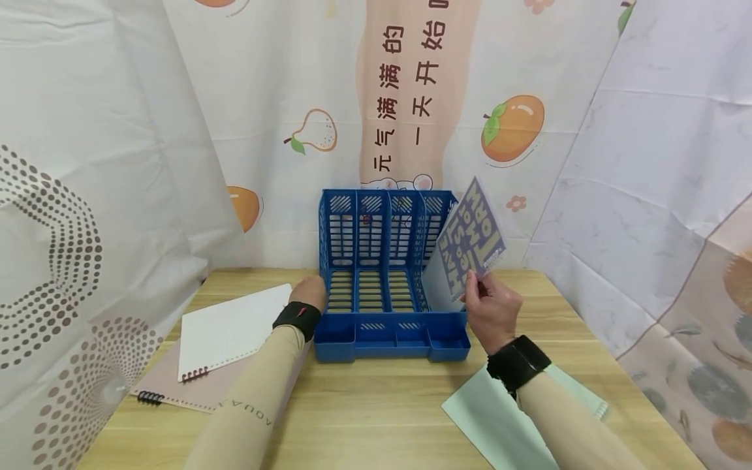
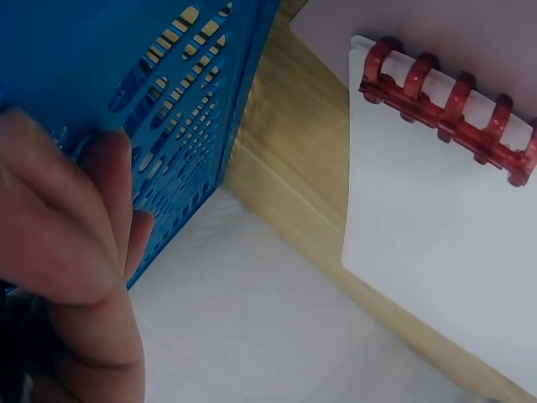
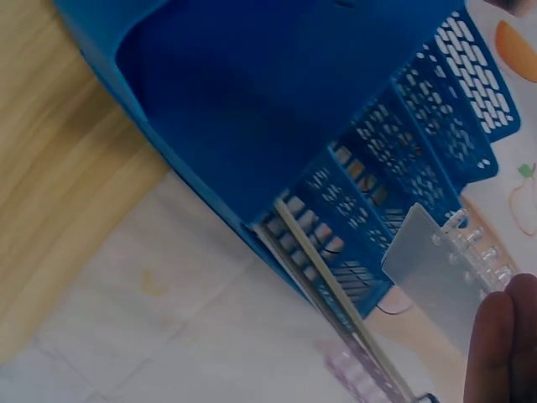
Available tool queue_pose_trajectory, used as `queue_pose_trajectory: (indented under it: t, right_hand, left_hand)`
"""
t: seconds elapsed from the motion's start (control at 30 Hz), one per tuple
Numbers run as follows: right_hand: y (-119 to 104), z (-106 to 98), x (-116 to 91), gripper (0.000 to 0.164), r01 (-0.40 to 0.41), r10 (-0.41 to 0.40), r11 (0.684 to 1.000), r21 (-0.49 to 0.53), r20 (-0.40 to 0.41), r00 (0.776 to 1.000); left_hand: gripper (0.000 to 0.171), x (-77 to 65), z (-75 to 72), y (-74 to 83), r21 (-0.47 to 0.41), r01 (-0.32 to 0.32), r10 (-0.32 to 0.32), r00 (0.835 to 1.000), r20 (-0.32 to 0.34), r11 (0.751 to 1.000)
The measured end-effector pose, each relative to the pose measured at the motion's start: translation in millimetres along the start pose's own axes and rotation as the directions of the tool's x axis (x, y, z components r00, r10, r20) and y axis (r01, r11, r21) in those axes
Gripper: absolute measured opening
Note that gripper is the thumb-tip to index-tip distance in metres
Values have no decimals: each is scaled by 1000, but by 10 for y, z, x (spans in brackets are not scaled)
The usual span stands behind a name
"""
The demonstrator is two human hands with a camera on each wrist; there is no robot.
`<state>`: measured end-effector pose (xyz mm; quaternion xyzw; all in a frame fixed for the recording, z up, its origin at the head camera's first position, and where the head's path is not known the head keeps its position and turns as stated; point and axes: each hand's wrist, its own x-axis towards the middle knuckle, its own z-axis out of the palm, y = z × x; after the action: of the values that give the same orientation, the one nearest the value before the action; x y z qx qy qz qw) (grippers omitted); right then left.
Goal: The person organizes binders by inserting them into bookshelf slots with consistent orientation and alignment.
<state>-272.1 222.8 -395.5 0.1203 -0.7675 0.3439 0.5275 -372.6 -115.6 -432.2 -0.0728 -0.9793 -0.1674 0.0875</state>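
A blue file rack (image 1: 370, 326) with several upright slots stands at the back of the table. My left hand (image 1: 308, 292) grips its left side wall, fingertips against the slotted panel (image 2: 180, 109) in the left wrist view. My right hand (image 1: 493, 310) pinches a small purple notebook (image 1: 470, 238) with large pale lettering by its lower, ring-bound edge. The notebook is tilted, raised at the rack's right-hand slot. Clear binding rings (image 3: 487, 252) show beside my fingers in the right wrist view. A pale notebook (image 1: 437, 284) stands in that right slot, partly hidden behind the purple one.
On the left, a white notebook (image 1: 235, 329) with red rings lies over a pinkish notebook (image 1: 188, 382) with black rings. A pale green notebook (image 1: 493, 418) lies at the front right, partly under my right forearm. Printed curtains (image 1: 282, 72) hang behind and at both sides.
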Motion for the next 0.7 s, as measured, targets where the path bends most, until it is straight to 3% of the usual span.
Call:
queue_pose_trajectory:
  t: [0.23,0.43,0.7]
  right_hand:
    - [77,191,-126,13,-61,69,990,-127,58,996]
    - [101,331,-228,18,-149,180,965,-216,134,974]
    - [157,422,-256,25,-177,240,936,-305,183,953]
  left_hand:
    - [18,-24,-31,47,13,8,-8,1000,-4,1000]
    - [18,-20,4,31,-4,15,-15,1000,-17,1000]
    - [17,-24,7,36,-11,38,-38,999,-10,999]
